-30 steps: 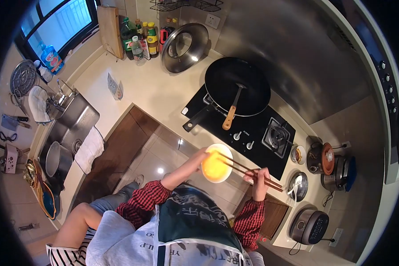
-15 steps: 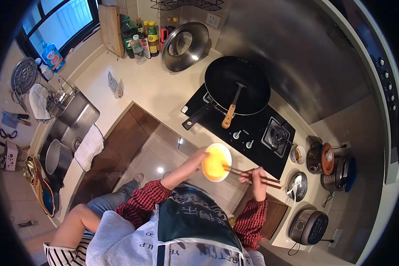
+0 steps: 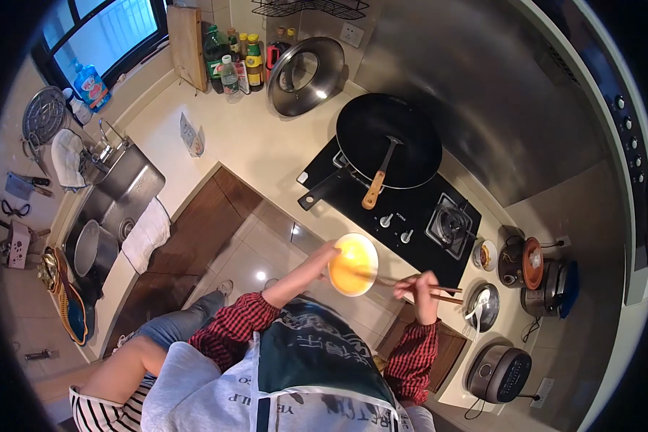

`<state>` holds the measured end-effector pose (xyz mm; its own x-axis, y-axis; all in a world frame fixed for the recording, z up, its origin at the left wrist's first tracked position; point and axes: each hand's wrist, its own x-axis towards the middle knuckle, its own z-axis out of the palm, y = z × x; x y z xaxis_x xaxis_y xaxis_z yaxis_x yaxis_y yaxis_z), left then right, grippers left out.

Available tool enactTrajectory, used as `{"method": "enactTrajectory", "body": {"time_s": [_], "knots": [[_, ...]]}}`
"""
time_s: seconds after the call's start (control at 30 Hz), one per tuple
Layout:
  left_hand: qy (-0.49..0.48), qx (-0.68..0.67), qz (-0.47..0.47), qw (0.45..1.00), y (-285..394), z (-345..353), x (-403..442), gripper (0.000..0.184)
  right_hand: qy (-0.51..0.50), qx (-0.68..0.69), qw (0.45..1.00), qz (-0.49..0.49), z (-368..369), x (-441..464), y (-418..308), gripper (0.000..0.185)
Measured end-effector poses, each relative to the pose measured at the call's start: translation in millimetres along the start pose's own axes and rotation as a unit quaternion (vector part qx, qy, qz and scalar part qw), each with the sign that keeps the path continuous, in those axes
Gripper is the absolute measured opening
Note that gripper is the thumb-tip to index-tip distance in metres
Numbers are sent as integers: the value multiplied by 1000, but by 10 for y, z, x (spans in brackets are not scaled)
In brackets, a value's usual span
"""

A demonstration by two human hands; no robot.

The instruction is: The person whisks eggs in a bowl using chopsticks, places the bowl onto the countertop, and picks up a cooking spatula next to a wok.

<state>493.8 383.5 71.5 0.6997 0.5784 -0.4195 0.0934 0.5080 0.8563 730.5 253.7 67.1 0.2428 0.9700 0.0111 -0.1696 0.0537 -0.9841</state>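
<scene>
A white bowl [image 3: 373,253] of yellow liquid that looks like beaten egg is gripped at its left rim by my left hand [image 3: 327,256]. My right hand [image 3: 419,285] is closed around a pair of brown chopsticks [image 3: 446,289], whose blurred tips reach into the liquid. Both hands are in front of the stove, over the counter's front edge. Beyond them a black wok [image 3: 367,129] rests on the left burner, and a spatula with a wooden handle [image 3: 373,191] lies in it.
On the right stand a small bowl of food [image 3: 484,255], a metal bowl with a white spoon [image 3: 491,317] and a rice cooker [image 3: 498,373]. A lid [image 3: 281,93] leans near bottles [image 3: 253,65]. The sink [image 3: 140,180] is at left. Another person's arm [image 3: 126,367] shows lower left.
The chopsticks and my right hand have shifted slightly to the right, and the chopsticks' angle has changed a little in the bowl. My left hand still holds the bowl.
</scene>
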Motion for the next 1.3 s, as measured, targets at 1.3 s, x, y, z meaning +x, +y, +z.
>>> {"method": "enactTrajectory", "body": {"time_s": [1.3], "knots": [[39,-55,1,998,-234,-225,16,54,1,9,1000,-27,267,83,-3,23]]}}
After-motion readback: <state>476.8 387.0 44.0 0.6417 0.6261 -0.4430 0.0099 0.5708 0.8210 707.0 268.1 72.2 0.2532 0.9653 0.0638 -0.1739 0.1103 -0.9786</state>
